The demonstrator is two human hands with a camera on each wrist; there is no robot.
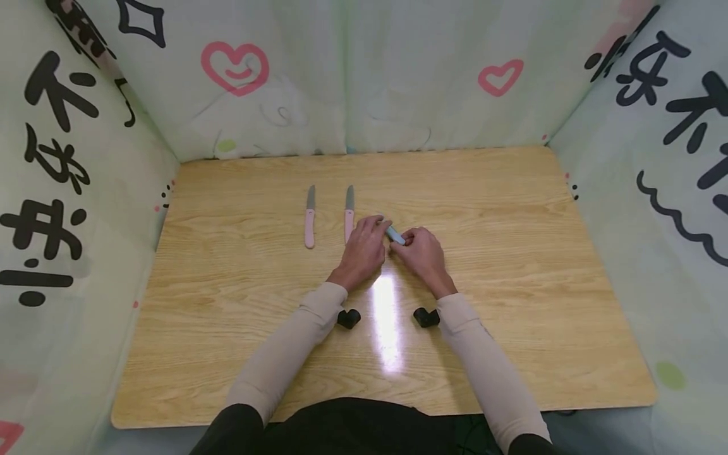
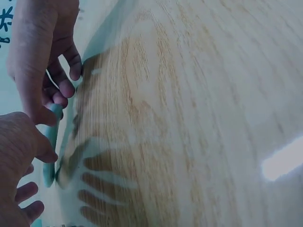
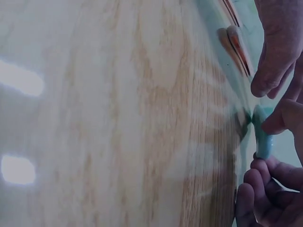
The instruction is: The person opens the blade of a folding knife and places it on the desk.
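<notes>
A light blue bar with rounded ends, like a folded knife or knife handle [image 1: 395, 236], slants between both hands over the table. My right hand [image 1: 422, 253] pinches its near end; in the right wrist view the thumb [image 3: 277, 124] presses on its side and the fingertips [image 3: 260, 166] curl at its lower end. My left hand [image 1: 364, 246] is at the far end, its thumb [image 2: 46, 152] overlapping the bar and its other fingers spread. Left of the hands lies a pink-handled knife [image 1: 309, 224]; another pink-handled knife [image 1: 349, 205] is partly covered by the left hand.
The wooden table [image 1: 227, 316] has white printed curtains [image 1: 370, 82] at its back and sides. A black piece [image 1: 349, 318] shows beside the left wrist and another black piece [image 1: 426, 317] beside the right. A bright light reflection lies between the forearms.
</notes>
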